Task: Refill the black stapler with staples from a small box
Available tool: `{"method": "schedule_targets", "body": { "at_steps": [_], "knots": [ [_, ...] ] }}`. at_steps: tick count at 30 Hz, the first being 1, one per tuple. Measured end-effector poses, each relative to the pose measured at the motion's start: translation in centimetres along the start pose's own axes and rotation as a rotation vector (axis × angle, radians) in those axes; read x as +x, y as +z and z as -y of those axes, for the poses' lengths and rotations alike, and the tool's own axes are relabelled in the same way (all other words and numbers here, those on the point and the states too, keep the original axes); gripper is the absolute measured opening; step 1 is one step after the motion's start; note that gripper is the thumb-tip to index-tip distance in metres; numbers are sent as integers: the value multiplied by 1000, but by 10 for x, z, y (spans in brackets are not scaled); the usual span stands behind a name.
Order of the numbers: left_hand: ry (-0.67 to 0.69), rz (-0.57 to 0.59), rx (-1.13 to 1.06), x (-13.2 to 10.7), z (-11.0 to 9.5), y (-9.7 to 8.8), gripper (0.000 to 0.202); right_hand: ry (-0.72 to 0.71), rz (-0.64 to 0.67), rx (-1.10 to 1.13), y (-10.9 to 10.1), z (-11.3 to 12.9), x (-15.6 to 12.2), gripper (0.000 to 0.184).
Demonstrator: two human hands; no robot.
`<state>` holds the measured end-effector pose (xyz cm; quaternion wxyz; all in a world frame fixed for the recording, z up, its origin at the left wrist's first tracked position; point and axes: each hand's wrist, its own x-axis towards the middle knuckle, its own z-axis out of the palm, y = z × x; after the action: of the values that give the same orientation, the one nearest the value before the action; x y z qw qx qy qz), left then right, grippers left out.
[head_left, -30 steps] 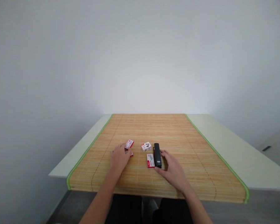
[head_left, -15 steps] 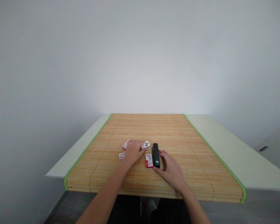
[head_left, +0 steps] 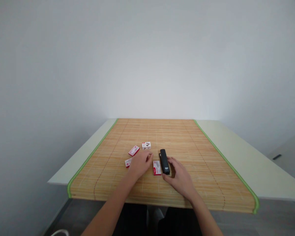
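A black stapler (head_left: 164,161) lies lengthwise on the bamboo mat. My right hand (head_left: 180,177) spans it from the right, fingertips at its right side and thumb at its near end. Close by on the left lies a flat red-and-white box (head_left: 156,167). My left hand (head_left: 140,163) is over the mat left of that box, fingers loosely bent with a gap to the thumb and nothing visible in them. Just beyond it stands a small white box with a dark picture (head_left: 146,145). Two more red-and-white boxes, one farther (head_left: 134,150) and one nearer (head_left: 128,162), lie to its left; the hand partly covers the nearer.
The bamboo mat (head_left: 186,137) has green edging and covers the middle of a white table (head_left: 238,154). Its near edge hangs at the table front, above my legs. A plain wall (head_left: 147,65) rises behind the table. A white curved thing (head_left: 60,232) shows at the lower left.
The small white box has moved left and away from me, and my left hand has let go of it and drawn back. The stapler has turned slightly, its far end leftward.
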<state>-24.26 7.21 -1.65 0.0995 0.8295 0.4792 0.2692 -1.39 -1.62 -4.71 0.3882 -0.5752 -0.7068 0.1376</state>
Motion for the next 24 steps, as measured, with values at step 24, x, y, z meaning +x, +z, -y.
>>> {"method": "schedule_targets", "body": {
  "at_steps": [24],
  "knots": [
    [-141,135,-86,-13,19,0,41,-43,120,54,13,-34,75,54]
  ]
}}
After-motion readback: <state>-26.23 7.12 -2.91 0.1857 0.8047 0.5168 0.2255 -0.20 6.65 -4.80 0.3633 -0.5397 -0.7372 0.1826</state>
